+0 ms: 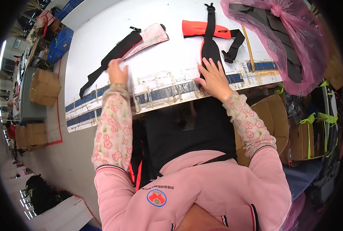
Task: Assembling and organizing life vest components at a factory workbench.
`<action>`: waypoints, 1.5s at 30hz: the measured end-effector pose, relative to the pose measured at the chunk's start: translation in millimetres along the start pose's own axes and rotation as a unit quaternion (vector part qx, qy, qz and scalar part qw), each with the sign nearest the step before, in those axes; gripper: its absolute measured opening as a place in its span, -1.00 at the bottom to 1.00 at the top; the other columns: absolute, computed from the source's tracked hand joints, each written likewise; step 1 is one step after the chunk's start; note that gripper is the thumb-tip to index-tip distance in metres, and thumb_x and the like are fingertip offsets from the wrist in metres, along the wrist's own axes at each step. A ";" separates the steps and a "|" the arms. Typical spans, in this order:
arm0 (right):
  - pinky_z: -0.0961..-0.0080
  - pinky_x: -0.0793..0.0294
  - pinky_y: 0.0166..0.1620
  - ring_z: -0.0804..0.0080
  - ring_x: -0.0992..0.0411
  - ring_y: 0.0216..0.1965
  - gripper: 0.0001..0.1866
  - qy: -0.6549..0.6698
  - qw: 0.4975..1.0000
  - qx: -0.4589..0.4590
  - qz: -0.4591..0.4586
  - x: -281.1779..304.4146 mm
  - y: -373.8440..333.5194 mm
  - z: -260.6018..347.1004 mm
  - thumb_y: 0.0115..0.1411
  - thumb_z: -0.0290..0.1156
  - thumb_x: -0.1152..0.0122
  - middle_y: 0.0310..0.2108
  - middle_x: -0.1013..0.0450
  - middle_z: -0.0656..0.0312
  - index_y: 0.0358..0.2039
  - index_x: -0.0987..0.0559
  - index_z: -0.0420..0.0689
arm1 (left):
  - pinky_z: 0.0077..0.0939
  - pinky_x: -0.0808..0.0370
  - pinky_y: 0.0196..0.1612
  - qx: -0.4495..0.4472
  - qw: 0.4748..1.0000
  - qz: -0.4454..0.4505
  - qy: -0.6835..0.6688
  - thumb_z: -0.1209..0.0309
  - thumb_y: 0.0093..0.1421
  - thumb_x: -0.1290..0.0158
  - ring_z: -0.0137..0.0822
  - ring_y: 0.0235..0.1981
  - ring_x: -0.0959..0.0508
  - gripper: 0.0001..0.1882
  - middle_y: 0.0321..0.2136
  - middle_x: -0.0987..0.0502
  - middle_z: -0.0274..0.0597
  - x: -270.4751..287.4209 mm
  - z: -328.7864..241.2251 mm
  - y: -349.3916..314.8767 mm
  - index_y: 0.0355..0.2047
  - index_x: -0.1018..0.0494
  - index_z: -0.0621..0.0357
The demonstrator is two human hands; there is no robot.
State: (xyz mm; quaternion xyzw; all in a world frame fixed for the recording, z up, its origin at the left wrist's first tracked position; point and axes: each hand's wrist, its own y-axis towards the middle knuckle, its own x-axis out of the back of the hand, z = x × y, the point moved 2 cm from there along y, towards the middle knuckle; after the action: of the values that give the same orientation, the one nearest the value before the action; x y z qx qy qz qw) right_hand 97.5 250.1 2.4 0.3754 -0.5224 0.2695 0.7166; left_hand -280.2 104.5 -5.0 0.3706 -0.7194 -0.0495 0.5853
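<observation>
A black waist belt with a pink-white lined pouch point(153, 37) lies slantwise on the left of the white table. My left hand point(117, 73) is at its near edge, thumb apart from the fingers, slightly blurred. Whether the fingertips touch the belt is hard to tell. My right hand point(214, 79) rests open, fingers spread, on the wide part of a second black belt point(210, 47). That belt runs away from me to a buckle at its far end. An orange pouch piece point(194, 29) crosses beneath it, and a black strap with a buckle point(233, 48) curls to the right.
A yellow stick point(248, 48) lies right of the belts. Pink plastic bag point(271, 27) with dark grey pieces covers the table's right corner. Worn tape lines the table's front edge point(160, 93). Cardboard boxes point(269, 123) stand below right; another carton point(44, 87) is far left.
</observation>
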 end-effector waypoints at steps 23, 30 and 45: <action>0.14 0.18 0.40 0.13 0.08 0.42 -0.42 0.142 0.985 0.033 0.089 -1.7 1.9 -51.0 0.26 -0.13 -0.09 0.38 -0.07 0.11 0.27 -0.30 0.08 | -0.18 -0.42 -0.13 0.147 0.969 -0.193 0.045 0.38 0.26 0.09 0.01 -0.23 -0.51 -0.77 -0.25 -0.49 -0.03 62.1 85.1 -13.9 -0.17 -0.53 0.08; 0.18 -0.27 0.22 -0.07 -0.21 0.24 -0.30 0.337 0.937 0.080 -0.039 54.9 9.1 65.3 0.15 -0.31 -0.27 0.21 -0.22 -0.14 0.27 -0.22 -0.08 | -0.44 -0.40 -0.23 -0.034 0.982 -0.184 -0.018 0.54 0.26 0.02 -0.24 -0.32 -0.44 -0.81 -0.34 -0.42 -0.15 169.7 -0.1 -15.3 -0.17 -0.54 0.15; 0.31 -0.28 -0.22 0.26 -0.40 -0.29 -0.49 0.174 0.951 0.068 -0.247 64.6 -16.6 102.2 -0.10 -0.54 -0.25 -0.32 -0.44 0.24 -0.03 -0.56 -0.03 | -0.62 -0.37 -0.18 -0.030 0.896 -0.095 -0.432 0.62 0.25 0.05 -0.43 -0.26 -0.43 -0.76 -0.21 -0.40 -0.18 141.2 -129.2 -32.5 -0.09 -0.47 0.22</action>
State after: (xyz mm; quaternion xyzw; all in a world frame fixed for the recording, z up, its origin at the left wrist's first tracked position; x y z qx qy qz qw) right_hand 74.5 156.4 77.2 0.4878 -0.2611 0.1805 0.8132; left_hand -156.8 44.4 132.4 0.3613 -0.8613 -0.2815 0.2200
